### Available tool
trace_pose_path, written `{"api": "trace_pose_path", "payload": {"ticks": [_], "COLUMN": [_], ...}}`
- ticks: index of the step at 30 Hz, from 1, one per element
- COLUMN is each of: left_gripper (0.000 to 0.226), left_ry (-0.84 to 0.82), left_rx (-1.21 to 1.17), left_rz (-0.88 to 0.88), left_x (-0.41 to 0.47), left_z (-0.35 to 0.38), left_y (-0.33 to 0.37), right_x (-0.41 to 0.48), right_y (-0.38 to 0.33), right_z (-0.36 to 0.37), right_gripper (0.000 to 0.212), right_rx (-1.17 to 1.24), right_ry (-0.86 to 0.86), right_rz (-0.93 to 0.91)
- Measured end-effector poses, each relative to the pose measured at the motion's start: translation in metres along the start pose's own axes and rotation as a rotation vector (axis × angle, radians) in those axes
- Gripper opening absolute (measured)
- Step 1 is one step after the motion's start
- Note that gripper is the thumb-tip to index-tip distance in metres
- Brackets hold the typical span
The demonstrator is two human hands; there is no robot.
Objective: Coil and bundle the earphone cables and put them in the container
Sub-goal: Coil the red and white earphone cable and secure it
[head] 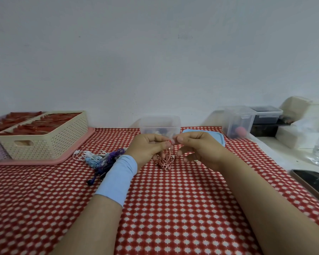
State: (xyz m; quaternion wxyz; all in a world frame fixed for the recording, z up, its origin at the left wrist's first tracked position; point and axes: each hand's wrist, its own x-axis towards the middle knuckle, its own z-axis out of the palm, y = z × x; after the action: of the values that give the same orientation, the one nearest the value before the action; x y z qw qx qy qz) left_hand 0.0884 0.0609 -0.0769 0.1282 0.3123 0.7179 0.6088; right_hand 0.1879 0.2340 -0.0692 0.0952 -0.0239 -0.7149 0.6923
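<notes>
Both hands meet over mid-table, in front of the container (160, 122). Left hand (147, 149) and right hand (199, 150) each pinch the red-white cable (164, 161) between thumb and curled fingers (180, 139). The pinch points nearly touch, and a small red end shows between them. The cable hangs straight down from the pinch, with its long axis roughly vertical. Its slack lies as a loose tangle on the table (173, 208), directly beneath and between the hands. Judgement: coiling is at an early stage and either hand could wind, since both are equally near the slack. The container stands open just behind the hands, with its blue lid (219, 138) lying to the right of it. A pile (98, 159) of white, blue and purple cables lies left of the left wrist, near a cream basket (50, 142). The surface is a red patterned cloth. A plain pale wall stands behind, and a phone (315, 183) lies at the right edge.
</notes>
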Motion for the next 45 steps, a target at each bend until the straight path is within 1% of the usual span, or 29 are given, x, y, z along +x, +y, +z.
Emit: {"api": "trace_pose_path", "payload": {"ticks": [3, 5, 8, 10, 13, 16, 19, 25, 28, 30, 31, 34, 35, 36, 37, 39, 41, 43, 45], "left_gripper": [0.016, 0.018, 0.017, 0.015, 0.016, 0.018, 0.015, 0.009, 0.008, 0.012, 0.014, 0.013, 0.012, 0.01, 0.009, 0.005, 0.008, 0.016, 0.02], "left_ry": [-0.032, -0.059, -0.091, -0.091, -0.079, -0.092, -0.107, -0.114, -0.08, -0.043, -0.018, 0.079, 0.102, 0.113, 0.11, 0.075, 0.043, 0.038, 0.057], "left_rx": [0.006, 0.012, 0.013, -0.04, -0.076, -0.05, -0.032, -0.056, -0.042, 0.001, 0.031, 0.167, 0.231, 0.306, 0.388, 0.536, 0.628, 0.678, 0.69], "left_rz": [0.009, 0.008, 0.015, 0.014, 0.011, -0.007, -0.02, -0.007, 0.013, 0.025, 0.032, 0.06, 0.073, 0.085, 0.09, 0.084, 0.073, 0.053, 0.016], "left_x": [-0.002, -0.003, -0.004, -0.004, -0.003, -0.004, -0.004, -0.005, -0.003, -0.001, -0.001, 0.0, 0.001, 0.002, 0.003, 0.006, 0.006, 0.005, 0.006], "left_z": [0.0, 0.001, 0.003, 0.005, 0.004, 0.002, 0.001, 0.003, 0.001, -0.003, -0.005, -0.014, -0.016, -0.018, -0.018, -0.015, -0.012, -0.01, -0.01], "left_y": [0.001, 0.002, 0.005, 0.005, 0.002, 0.002, 0.003, 0.005, 0.006, 0.008, 0.01, 0.011, 0.011, 0.009, 0.008, 0.006, 0.004, 0.003, 0.0], "right_x": [-0.001, -0.001, -0.002, -0.002, -0.001, -0.002, -0.003, 0.0, 0.002, 0.004, 0.005, 0.008, 0.01, 0.011, 0.011, 0.012, 0.018, 0.025, 0.032], "right_y": [-0.001, -0.002, -0.002, -0.001, -0.001, -0.001, -0.002, -0.001, 0.0, 0.001, 0.001, 0.006, 0.009, 0.011, 0.014, 0.017, 0.019, 0.019, 0.018], "right_z": [0.0, 0.001, 0.002, 0.003, 0.004, 0.003, 0.003, 0.003, 0.003, 0.002, 0.001, -0.003, -0.004, -0.004, -0.002, 0.003, 0.008, 0.013, 0.017], "right_gripper": [0.029, 0.033, 0.028, 0.023, 0.015, 0.015, 0.015, 0.014, 0.019, 0.025, 0.025, 0.016, 0.016, 0.022, 0.032, 0.05, 0.061, 0.063, 0.06], "right_rx": [0.08, 0.099, 0.104, 0.106, 0.071, 0.055, 0.064, 0.074, 0.05, 0.027, 0.001, -0.206, -0.32, -0.458, -0.603, -0.856, -1.042, -1.17, -1.247], "right_ry": [-0.038, -0.058, -0.091, -0.109, -0.094, -0.112, -0.125, -0.103, -0.079, -0.036, 0.012, 0.204, 0.232, 0.227, 0.191, 0.063, -0.034, -0.08, -0.121], "right_rz": [0.072, 0.111, 0.137, 0.129, 0.107, 0.118, 0.141, 0.149, 0.118, 0.08, 0.064, -0.015, -0.045, -0.077, -0.103, -0.115, -0.103, -0.102, -0.115]}}
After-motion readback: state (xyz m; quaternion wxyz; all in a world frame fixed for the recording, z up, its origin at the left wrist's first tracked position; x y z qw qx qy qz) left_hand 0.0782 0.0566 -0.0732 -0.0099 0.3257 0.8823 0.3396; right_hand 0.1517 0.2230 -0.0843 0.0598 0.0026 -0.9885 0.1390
